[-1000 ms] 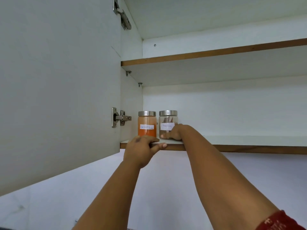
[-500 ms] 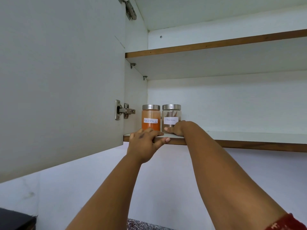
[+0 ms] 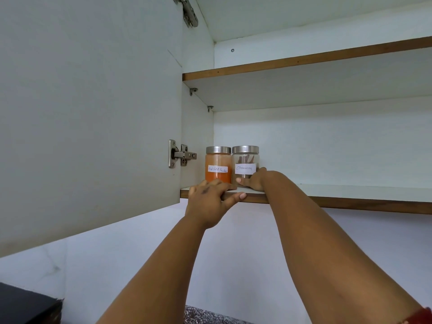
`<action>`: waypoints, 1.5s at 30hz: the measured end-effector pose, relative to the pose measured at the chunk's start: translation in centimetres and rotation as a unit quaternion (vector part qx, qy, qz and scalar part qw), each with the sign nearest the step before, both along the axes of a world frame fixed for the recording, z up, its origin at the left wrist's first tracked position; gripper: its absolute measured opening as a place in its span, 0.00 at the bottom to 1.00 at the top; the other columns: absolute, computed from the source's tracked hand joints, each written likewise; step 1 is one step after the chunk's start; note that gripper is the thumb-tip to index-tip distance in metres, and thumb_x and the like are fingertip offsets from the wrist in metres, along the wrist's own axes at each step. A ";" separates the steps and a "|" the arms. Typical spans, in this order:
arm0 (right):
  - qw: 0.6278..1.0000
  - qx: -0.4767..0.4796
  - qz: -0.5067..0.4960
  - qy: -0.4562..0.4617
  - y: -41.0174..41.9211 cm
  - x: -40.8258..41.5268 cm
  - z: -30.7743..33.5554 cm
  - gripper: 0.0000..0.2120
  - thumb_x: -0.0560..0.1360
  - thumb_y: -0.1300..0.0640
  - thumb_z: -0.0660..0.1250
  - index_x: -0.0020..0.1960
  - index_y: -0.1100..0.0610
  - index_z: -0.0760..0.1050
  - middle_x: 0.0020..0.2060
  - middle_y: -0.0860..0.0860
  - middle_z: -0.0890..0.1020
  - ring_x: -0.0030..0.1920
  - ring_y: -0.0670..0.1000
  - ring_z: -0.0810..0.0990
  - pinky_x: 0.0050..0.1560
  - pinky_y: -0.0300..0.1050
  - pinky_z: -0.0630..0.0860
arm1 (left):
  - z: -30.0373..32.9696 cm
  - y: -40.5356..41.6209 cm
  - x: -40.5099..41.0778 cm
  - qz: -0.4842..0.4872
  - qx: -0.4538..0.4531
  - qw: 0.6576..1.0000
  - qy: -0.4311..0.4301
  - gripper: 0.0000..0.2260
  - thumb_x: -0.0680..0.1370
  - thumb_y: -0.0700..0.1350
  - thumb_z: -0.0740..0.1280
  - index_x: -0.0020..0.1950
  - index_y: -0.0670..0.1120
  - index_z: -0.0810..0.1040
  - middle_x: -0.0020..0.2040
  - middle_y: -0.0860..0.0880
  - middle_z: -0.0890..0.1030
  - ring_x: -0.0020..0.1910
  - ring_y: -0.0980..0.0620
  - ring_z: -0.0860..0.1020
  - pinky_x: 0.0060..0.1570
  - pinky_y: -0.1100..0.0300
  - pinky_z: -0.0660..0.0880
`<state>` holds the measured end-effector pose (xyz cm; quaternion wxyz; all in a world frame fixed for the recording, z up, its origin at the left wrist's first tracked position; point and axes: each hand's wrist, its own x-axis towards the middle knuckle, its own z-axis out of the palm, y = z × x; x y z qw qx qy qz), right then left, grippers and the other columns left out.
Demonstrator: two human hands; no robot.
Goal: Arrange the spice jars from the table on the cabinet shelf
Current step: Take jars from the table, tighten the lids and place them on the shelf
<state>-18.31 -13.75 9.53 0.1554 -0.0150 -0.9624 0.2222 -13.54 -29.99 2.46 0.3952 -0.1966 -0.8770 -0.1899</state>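
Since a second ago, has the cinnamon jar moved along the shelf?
No. The cinnamon jar still stands right beside the red chilli jar, near the shelf front edge; only the camera shifted.

Lower shelf (image 3: pixel 350 191) — chili jar (image 3: pixel 218 166), cinnamon jar (image 3: pixel 245 163) side by side
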 end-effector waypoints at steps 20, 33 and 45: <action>1.000 -0.010 0.014 -0.002 -0.2 0.7 -0.1 0.44 0.71 0.32 0.64 0.76 0.55 0.55 0.72 0.57 0.65 0.70 0.58 0.68 0.67 0.53 0.66 | 0.0 -0.2 -0.2 -0.006 0.001 1.000 0.000 0.26 0.75 0.70 0.53 0.62 0.59 0.77 0.58 0.57 0.77 0.59 0.54 0.70 0.55 0.55 0.56; 0.996 0.016 -0.085 -0.007 0.5 6.2 -0.8 0.43 0.73 0.31 0.59 0.77 0.56 0.53 0.71 0.56 0.69 0.67 0.58 0.71 0.60 0.52 0.69 | 0.8 -0.1 0.9 0.018 -0.045 0.996 -0.072 0.25 0.79 0.66 0.52 0.68 0.54 0.72 0.66 0.51 0.73 0.67 0.48 0.68 0.67 0.48 0.57; 0.982 0.032 -0.032 0.186 2.6 16.6 -9.3 0.30 0.77 0.48 0.65 0.75 0.52 0.59 0.74 0.52 0.62 0.74 0.55 0.61 0.68 0.50 0.65 | -3.2 -1.2 9.7 0.044 -0.087 0.983 -0.154 0.38 0.77 0.62 0.63 0.79 0.47 0.51 0.80 0.47 0.54 0.78 0.45 0.54 0.76 0.44 0.49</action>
